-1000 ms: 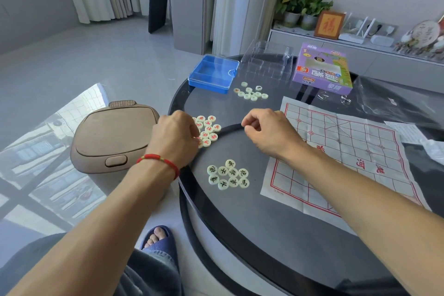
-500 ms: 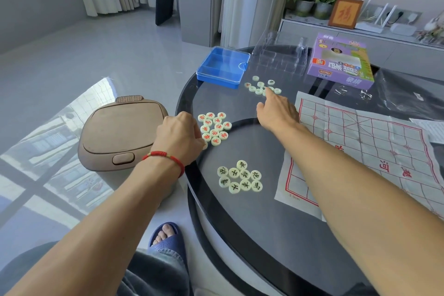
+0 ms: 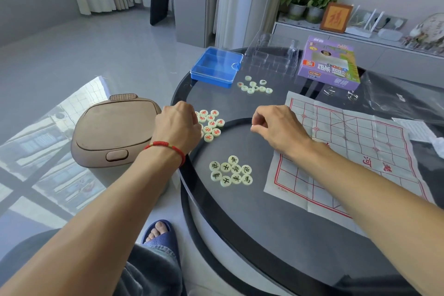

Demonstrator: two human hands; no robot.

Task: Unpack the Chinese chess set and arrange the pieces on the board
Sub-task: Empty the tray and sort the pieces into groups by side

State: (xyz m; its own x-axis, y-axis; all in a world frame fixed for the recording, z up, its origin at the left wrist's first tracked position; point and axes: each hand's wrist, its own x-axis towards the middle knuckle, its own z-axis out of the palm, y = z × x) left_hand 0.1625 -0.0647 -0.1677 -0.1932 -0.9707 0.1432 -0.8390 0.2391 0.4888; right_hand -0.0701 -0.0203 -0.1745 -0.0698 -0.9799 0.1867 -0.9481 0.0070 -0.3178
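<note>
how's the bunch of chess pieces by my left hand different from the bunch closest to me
The pieces by the left hand carry red characters; the nearest pieces carry black ones. The left hand rests against and partly covers the red cluster; the black cluster lies untouched. Both are pale round discs, face up on the dark table.

Pale pieces marked red [image 3: 211, 125], pale pieces marked black [image 3: 231, 170], red-gridded white board [image 3: 348, 151], blue box [image 3: 216, 67], purple carton [image 3: 330, 60]

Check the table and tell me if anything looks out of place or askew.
The paper board is creased along its folds, not flat, and lies skewed to the table edge. No pieces stand on it: they sit in three loose heaps, red, black and a mixed heap by the blue box. Nothing looks damaged.
</note>
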